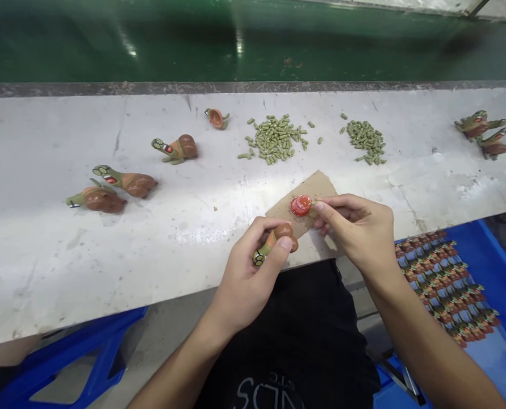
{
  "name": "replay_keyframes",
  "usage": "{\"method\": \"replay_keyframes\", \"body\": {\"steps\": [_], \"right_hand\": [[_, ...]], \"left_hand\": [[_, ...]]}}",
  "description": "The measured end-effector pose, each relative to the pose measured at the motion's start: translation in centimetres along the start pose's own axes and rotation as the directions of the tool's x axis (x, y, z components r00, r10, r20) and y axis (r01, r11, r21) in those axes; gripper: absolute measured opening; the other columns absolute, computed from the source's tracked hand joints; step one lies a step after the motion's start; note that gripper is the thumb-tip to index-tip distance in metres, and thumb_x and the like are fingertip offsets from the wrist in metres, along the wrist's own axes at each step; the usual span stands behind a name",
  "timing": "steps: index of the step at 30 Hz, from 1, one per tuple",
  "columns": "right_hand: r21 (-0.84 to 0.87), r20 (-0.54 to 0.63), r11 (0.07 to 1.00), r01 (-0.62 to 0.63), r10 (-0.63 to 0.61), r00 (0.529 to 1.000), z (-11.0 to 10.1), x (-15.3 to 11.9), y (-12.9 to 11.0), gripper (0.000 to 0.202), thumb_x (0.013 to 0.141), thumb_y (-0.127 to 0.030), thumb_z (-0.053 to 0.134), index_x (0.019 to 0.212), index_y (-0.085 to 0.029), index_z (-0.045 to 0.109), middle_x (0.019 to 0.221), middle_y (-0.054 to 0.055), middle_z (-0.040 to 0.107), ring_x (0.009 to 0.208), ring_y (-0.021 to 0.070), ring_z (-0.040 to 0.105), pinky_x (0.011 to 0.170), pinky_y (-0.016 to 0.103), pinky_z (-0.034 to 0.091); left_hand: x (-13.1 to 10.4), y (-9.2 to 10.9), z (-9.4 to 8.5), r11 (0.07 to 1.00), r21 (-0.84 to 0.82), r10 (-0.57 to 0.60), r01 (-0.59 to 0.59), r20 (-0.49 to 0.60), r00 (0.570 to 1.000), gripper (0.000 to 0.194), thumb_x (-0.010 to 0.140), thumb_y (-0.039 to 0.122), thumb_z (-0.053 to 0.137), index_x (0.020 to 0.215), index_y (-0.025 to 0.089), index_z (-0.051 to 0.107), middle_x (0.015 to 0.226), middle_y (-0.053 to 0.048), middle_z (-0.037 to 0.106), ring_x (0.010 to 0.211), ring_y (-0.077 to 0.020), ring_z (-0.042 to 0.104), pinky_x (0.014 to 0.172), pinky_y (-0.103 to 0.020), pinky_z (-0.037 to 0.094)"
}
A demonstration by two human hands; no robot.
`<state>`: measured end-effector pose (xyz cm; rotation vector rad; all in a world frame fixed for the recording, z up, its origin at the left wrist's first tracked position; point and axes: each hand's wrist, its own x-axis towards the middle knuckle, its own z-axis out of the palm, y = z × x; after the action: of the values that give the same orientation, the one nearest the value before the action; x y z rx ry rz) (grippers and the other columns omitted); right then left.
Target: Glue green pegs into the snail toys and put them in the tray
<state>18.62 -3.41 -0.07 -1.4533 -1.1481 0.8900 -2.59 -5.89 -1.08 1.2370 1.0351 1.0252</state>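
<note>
My left hand (246,272) grips a brown and green snail toy half (276,240) at the near edge of the white table (44,244), its eye end pointing down-left. My right hand (357,227) pinches an orange-red shell half (301,205) by a green part, holding it just above a piece of brown cardboard (316,186). The two pieces are a short way apart.
Three finished snail toys (125,183) and one open half (217,118) lie at the left and back of the table. Two heaps of small green parts (275,138) lie beyond the cardboard. More snails (485,133) rest far right. A blue bin (491,267) holds rows of parts.
</note>
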Motion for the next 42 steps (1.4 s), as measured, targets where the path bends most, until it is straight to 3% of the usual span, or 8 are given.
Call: {"method": "replay_keyframes", "body": {"steps": [4, 7, 11, 15, 27, 32, 37, 42], "right_hand": [[0.038, -0.026, 0.999, 0.016, -0.015, 1.000, -0.1, -0.2, -0.6, 0.008, 0.092, -0.026, 0.101, 0.091, -0.023, 0.094, 0.072, 0.002, 0.084, 0.060, 0.0165, 0.079, 0.057, 0.022, 0.068], [0.108, -0.035, 0.994, 0.003, 0.001, 0.999, -0.2, -0.8, -1.3, 0.009, 0.092, -0.028, 0.102, 0.093, -0.024, 0.094, 0.085, 0.004, 0.089, 0.073, 0.0197, 0.086, 0.067, 0.025, 0.073], [0.270, 0.098, 0.955, -0.121, 0.097, 0.990, -0.3, -2.1, -1.8, 0.009, 0.097, -0.031, 0.101, 0.096, -0.026, 0.094, 0.095, 0.005, 0.092, 0.086, 0.0246, 0.091, 0.075, 0.032, 0.079], [0.342, 0.186, 0.927, -0.151, 0.091, 0.978, -0.3, -2.9, -1.6, 0.004, 0.101, -0.028, 0.098, 0.100, -0.027, 0.095, 0.096, 0.004, 0.092, 0.087, 0.0252, 0.092, 0.082, 0.035, 0.081], [0.288, 0.102, 0.952, -0.100, 0.074, 0.992, 0.1, -3.3, -0.8, 0.008, 0.096, -0.023, 0.099, 0.097, -0.031, 0.096, 0.096, 0.001, 0.092, 0.079, 0.0189, 0.088, 0.075, 0.026, 0.076], [0.253, 0.081, 0.963, -0.090, 0.071, 0.994, 0.3, -3.2, -1.0, 0.006, 0.093, -0.023, 0.099, 0.095, -0.028, 0.096, 0.094, 0.003, 0.092, 0.078, 0.0200, 0.088, 0.074, 0.028, 0.076], [0.151, 0.093, 0.987, -0.047, 0.033, 0.995, 0.2, -3.3, -1.7, 0.008, 0.095, -0.020, 0.096, 0.096, -0.027, 0.096, 0.095, 0.003, 0.092, 0.087, 0.0220, 0.090, 0.080, 0.029, 0.077], [0.141, 0.163, 0.990, 0.008, -0.031, 0.986, -0.4, -3.1, -2.0, 0.012, 0.096, -0.014, 0.094, 0.096, -0.027, 0.095, 0.101, 0.004, 0.091, 0.094, 0.0206, 0.089, 0.081, 0.026, 0.075]], "left_hand": [[0.0, 0.0, 0.0, 1.000, -0.019, 0.002, -0.003, -0.008, 1.000, 0.015, 0.116, 0.041, 0.074, 0.119, 0.027, 0.079, 0.107, 0.000, 0.078, 0.099, -0.0155, 0.079, 0.088, -0.026, 0.064], [0.1, 0.3, -0.1, 0.998, -0.060, -0.008, 0.006, -0.028, 1.000, 0.016, 0.113, 0.041, 0.081, 0.118, 0.027, 0.078, 0.107, 0.001, 0.081, 0.099, -0.0148, 0.080, 0.088, -0.025, 0.064], [0.4, 0.7, 0.1, 0.994, -0.111, 0.029, -0.025, 0.030, 0.999, 0.012, 0.112, 0.038, 0.083, 0.120, 0.030, 0.080, 0.109, 0.002, 0.082, 0.103, -0.0142, 0.080, 0.093, -0.024, 0.064], [0.7, 0.8, 0.5, 0.988, -0.150, 0.054, -0.038, 0.104, 0.993, 0.011, 0.116, 0.035, 0.078, 0.126, 0.032, 0.082, 0.113, 0.001, 0.082, 0.115, -0.0170, 0.082, 0.102, -0.027, 0.066], [0.8, 0.4, 0.4, 0.993, -0.103, 0.062, -0.050, 0.116, 0.991, 0.011, 0.116, 0.037, 0.079, 0.125, 0.033, 0.083, 0.121, 0.002, 0.086, 0.116, -0.0170, 0.082, 0.104, -0.027, 0.065], [1.0, 0.4, 0.6, 0.994, -0.092, 0.065, -0.055, 0.116, 0.991, 0.011, 0.115, 0.035, 0.079, 0.125, 0.030, 0.082, 0.122, -0.001, 0.087, 0.116, -0.0199, 0.083, 0.104, -0.031, 0.066], [0.8, 0.6, 0.7, 0.998, -0.061, 0.032, -0.025, 0.113, 0.993, 0.012, 0.113, 0.036, 0.082, 0.122, 0.028, 0.082, 0.117, -0.003, 0.087, 0.111, -0.0221, 0.083, 0.099, -0.033, 0.067], [0.5, 0.1, 0.3, 0.996, -0.006, 0.086, -0.086, 0.140, 0.986, 0.013, 0.113, 0.033, 0.083, 0.125, 0.030, 0.084, 0.112, 0.000, 0.084, 0.104, -0.0189, 0.079, 0.095, -0.030, 0.063]]}}
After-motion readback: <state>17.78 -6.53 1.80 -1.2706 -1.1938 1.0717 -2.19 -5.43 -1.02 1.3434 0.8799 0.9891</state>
